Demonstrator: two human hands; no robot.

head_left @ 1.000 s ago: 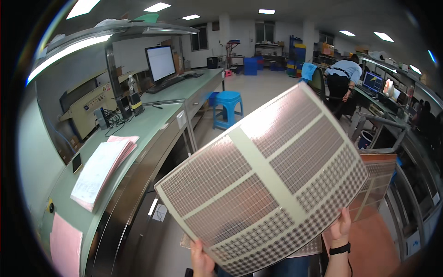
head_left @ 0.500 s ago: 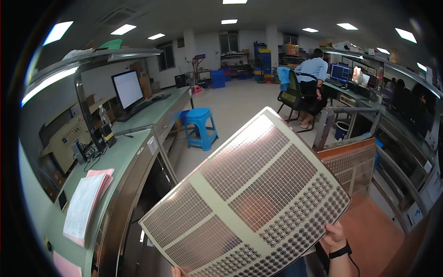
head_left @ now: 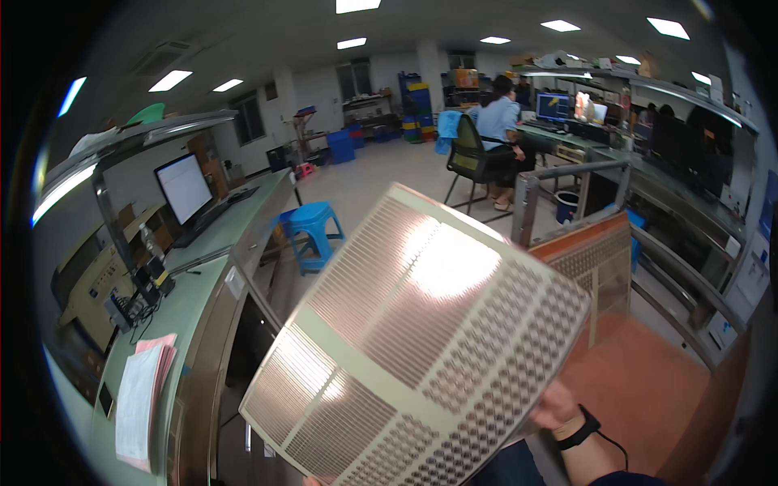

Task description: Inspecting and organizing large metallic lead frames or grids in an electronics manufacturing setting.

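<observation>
Big flexible circuit panel (head_left: 421,348) held up in front of the camera, tilted, with glare off the ceiling lights on its upper half — a grid of tiny copper-coloured cells split into four blocks by pale bands. The right hand (head_left: 555,405) grips it at the lower right edge, fingers hidden behind the sheet, a black wristband (head_left: 579,429) on the wrist. The left hand is barely a sliver at the bottom edge under the panel, so can't tell how it's holding. Another similar panel (head_left: 596,259) sits behind the first one, orange-framed.

Room-wise: long pale green workbench (head_left: 215,243) runs along the left, with a monitor (head_left: 184,188) toward its far end and a stack of pink and white papers (head_left: 142,397) near its front edge. Blue plastic stool (head_left: 312,231) stands just beside the bench — further back a person in a blue shirt (head_left: 496,121) sits on a chair at the right-hand desks.
</observation>
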